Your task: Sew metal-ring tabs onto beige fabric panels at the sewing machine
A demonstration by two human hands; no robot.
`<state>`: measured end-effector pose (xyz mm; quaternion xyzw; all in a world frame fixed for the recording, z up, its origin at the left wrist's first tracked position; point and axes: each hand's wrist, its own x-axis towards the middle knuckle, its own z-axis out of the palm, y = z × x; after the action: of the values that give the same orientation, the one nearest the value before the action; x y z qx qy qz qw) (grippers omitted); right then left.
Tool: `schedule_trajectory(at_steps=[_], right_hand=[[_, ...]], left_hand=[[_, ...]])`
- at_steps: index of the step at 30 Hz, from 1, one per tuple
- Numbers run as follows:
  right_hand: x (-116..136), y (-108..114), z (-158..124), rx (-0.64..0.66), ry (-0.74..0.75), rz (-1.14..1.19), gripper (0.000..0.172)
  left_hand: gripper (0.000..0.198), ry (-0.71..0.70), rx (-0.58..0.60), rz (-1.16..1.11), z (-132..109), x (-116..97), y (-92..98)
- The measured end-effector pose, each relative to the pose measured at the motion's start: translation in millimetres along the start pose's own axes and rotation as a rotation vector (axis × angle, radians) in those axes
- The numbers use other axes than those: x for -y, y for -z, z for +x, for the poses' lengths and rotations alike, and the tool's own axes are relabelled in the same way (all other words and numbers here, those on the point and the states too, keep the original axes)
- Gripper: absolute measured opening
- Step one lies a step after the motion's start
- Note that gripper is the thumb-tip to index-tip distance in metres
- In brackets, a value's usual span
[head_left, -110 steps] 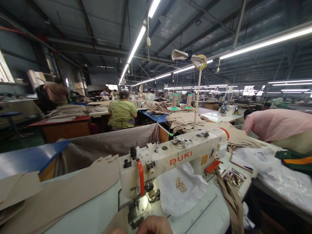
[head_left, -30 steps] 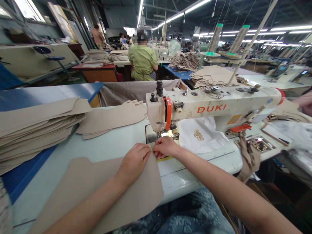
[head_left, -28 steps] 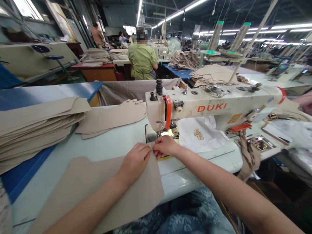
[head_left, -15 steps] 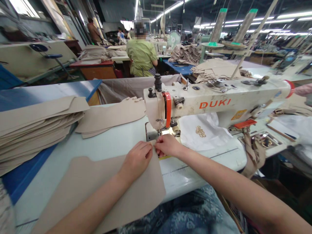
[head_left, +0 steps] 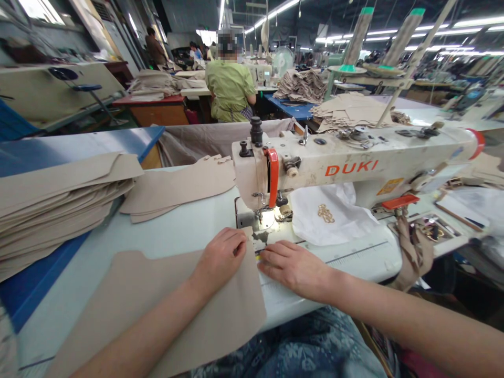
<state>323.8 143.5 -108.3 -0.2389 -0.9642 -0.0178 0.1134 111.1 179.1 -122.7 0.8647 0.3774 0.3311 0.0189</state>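
Note:
A large beige fabric piece (head_left: 157,310) lies flat on the pale table, reaching from the lower left to just in front of the sewing machine (head_left: 299,163). My left hand (head_left: 222,254) is closed on its upper right corner, fingers curled and the thumb side toward the machine. To the right of that edge, my right hand (head_left: 295,265) rests palm down on the machine bed, fingers stretched out and holding nothing. Just beyond both hands is the lit needle area (head_left: 263,218), with the metal plate under it. The left fingertips are partly hidden.
At left lies a thick stack of beige cut pieces (head_left: 59,205), with a smaller pile (head_left: 181,186) behind the work. A white cloth (head_left: 334,215) bearing gold-coloured rings (head_left: 326,213) sits under the machine arm. Further right stands a tray of metal parts (head_left: 437,231). A person (head_left: 229,89) sits ahead.
My right hand has left the fabric corner, moved right and toward me, and opened out on the machine bed. My left hand stays at the corner.

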Motion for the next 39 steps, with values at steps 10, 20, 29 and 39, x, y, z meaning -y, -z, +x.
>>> schedule_trajectory(at_steps=[10, 20, 29, 39], right_hand=[[6, -13, 23, -0.158, -0.117, 0.060, 0.012], [7, -28, 22, -0.218, -0.047, 0.091, 0.017], [6, -27, 21, -0.258, -0.061, 0.113, 0.024], [7, -28, 21, -0.243, -0.081, 0.132, 0.020]], left_hand=[[0.020, -0.008, 0.017, 0.007, -1, 2, -0.8], [0.024, -0.042, 0.000, 0.044, 0, 2, -1.8], [0.023, -0.046, -0.001, 0.055, -1, 3, -4.3], [0.021, -0.049, 0.005, 0.052, -2, 1, -5.2]])
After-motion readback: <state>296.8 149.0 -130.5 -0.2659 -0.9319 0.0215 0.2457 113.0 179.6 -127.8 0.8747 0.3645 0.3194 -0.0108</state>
